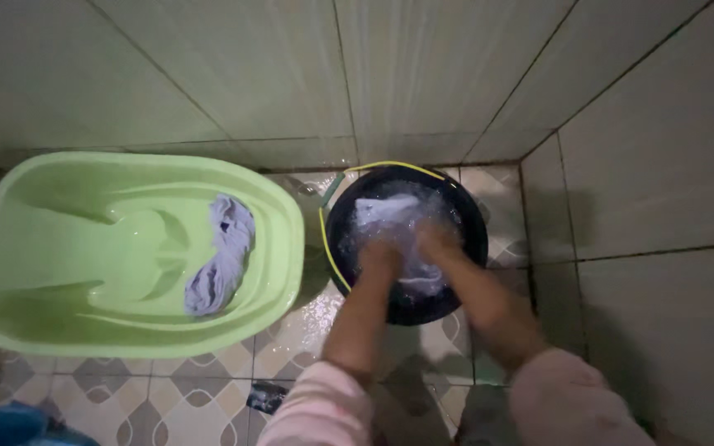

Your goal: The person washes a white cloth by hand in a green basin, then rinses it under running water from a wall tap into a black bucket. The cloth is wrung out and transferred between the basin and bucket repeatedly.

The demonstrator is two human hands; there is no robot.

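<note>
A black round bucket (474, 223) with a yellow wire handle stands on the floor by the tiled wall corner. It holds foamy water and a pale white cloth (386, 211). Both my hands are down in the water, blurred by motion. My left hand (379, 256) grips the cloth's near left part. My right hand (436, 244) grips it beside that. My sleeves are pink and pushed up the forearms.
A light green tub (43, 248) sits left of the bucket with a twisted lavender cloth (221, 264) lying in it. The patterned floor tiles look wet. Grey wall tiles close in behind and on the right. Something blue (2, 425) shows at the bottom left corner.
</note>
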